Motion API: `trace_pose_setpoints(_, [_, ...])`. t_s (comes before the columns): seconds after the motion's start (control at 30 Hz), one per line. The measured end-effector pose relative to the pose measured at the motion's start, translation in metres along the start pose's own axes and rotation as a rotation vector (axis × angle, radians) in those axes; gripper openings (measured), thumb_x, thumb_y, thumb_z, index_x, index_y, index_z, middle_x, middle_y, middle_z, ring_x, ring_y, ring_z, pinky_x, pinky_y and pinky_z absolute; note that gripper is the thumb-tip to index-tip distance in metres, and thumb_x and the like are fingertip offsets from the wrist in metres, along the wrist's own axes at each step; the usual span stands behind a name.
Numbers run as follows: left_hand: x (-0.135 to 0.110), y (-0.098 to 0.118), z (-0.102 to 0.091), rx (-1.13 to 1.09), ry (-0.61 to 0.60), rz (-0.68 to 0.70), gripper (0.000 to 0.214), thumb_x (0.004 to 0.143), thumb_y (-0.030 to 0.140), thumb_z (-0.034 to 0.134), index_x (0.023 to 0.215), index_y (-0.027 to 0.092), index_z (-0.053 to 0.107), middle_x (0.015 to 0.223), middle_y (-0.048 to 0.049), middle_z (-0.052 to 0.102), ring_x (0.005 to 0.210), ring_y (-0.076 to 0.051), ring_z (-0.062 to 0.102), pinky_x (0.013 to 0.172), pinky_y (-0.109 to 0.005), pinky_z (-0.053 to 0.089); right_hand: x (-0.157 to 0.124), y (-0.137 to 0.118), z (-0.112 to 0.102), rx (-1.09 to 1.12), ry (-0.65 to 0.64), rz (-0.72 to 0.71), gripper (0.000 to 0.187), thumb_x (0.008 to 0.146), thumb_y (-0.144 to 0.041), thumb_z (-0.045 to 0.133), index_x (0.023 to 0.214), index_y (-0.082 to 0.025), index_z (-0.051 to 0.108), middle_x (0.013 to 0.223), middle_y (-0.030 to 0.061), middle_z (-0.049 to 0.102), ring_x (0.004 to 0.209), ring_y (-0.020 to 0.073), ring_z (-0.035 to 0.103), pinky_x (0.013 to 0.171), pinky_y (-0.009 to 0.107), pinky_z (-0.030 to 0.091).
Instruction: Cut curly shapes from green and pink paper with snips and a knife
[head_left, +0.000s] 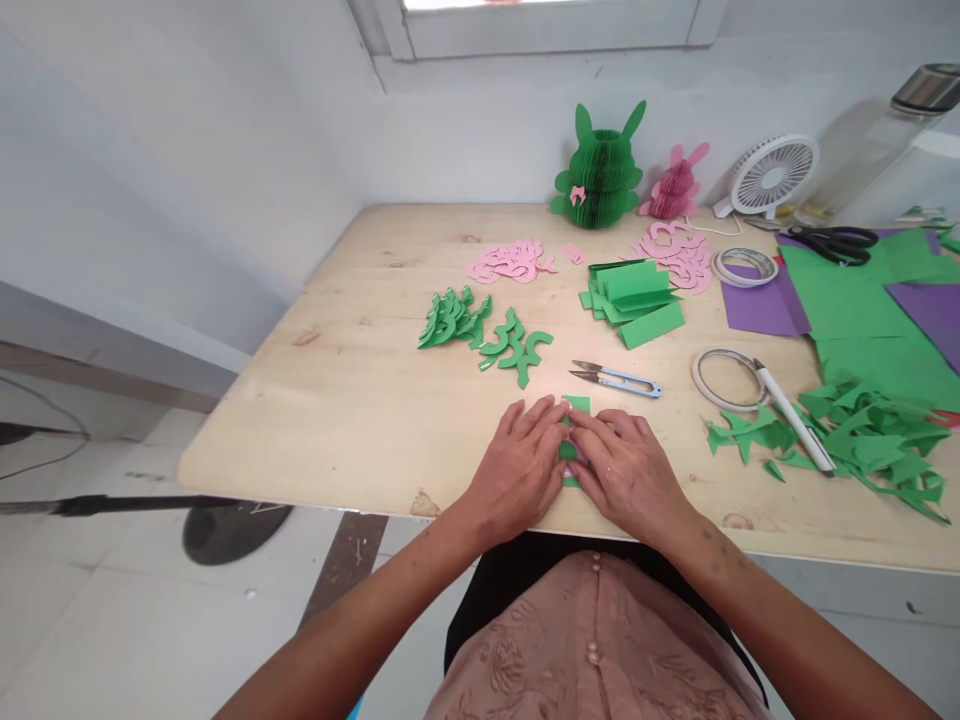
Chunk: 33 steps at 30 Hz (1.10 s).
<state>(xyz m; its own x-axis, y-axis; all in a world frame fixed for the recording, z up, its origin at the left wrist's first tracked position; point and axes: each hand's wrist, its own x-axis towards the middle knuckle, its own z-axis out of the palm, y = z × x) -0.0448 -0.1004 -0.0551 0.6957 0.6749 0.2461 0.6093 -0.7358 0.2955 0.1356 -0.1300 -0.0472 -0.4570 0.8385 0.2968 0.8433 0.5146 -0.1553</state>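
Both my hands rest near the front edge of the wooden table [352,400], pressing down on a small green paper piece [577,405] that shows between and beyond the fingers. My left hand [517,465] lies with its fingers together on the paper's left side. My right hand [626,470] covers the right side, fingertips meeting the left hand's. Most of the paper is hidden under the hands. Small thread snips [619,378] lie just beyond my fingers.
Green cut-out shapes [484,330], pink cut-outs [514,262], folded green strips [634,295], tape rolls [724,375], a white pen [791,415], green scraps [862,440], coloured sheets [855,300], black scissors [836,240], a fan [772,175] and paper rabbits [600,170] fill the table.
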Motion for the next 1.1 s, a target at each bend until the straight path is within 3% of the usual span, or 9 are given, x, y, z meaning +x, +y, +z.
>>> trace_pose_setpoints(1.1, [-0.0021,0.0019,0.0025,0.016,-0.060,-0.032,0.035,0.089,0.020,0.042,0.122,0.010,0.053,0.147,-0.0138,0.043,0.139,-0.028,0.032,0.115,-0.050,0.022,-0.0014,-0.0005,0.0018,0.021,-0.014,0.017,0.021,0.090,-0.024,0.054,0.105,-0.014,0.063,0.130,0.0090,0.061,0.103,0.0289,0.050,0.083,0.043,0.038])
